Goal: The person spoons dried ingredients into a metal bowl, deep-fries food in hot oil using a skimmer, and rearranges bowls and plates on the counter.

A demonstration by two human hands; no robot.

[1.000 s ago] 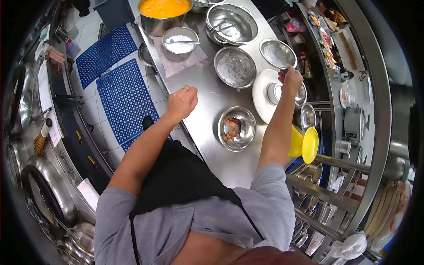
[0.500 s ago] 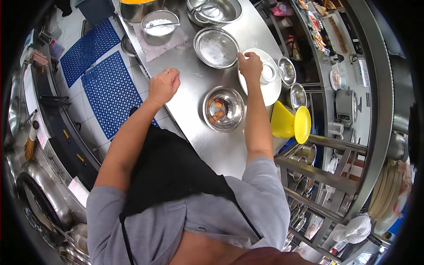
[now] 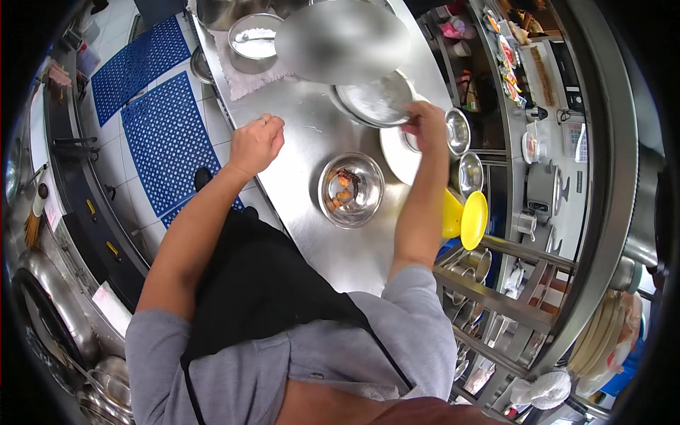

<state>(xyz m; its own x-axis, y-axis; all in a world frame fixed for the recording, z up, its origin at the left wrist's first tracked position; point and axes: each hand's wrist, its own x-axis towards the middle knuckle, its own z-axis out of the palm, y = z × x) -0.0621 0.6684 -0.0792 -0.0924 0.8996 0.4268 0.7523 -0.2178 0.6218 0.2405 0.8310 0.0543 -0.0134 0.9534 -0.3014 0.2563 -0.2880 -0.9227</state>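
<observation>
My right hand (image 3: 426,124) pinches the near right rim of a shallow metal bowl (image 3: 375,95) dusted with white powder inside. That bowl looks tilted, and another metal rim shows beneath its left side. Part of a white plate (image 3: 398,157) is below my right hand and forearm, with a small white dish on it partly hidden. Over the counter's left edge, my left hand (image 3: 258,145) is loosely closed, with nothing visible in it. Between my arms stands a steel bowl (image 3: 351,214) holding several orange and dark brown food pieces (image 3: 343,191).
A metal pot of white powder (image 3: 253,60) with a spoon stands on a pink cloth (image 3: 244,85) at the back left. A blurred patch hides the counter's back. Small steel bowls (image 3: 457,132) and a yellow container (image 3: 474,219) line the right side, beside metal rails (image 3: 489,294).
My right hand has shifted right and slightly down, bringing the powdered metal bowl with it over the white plate's edge. My left hand stays about where it was.
</observation>
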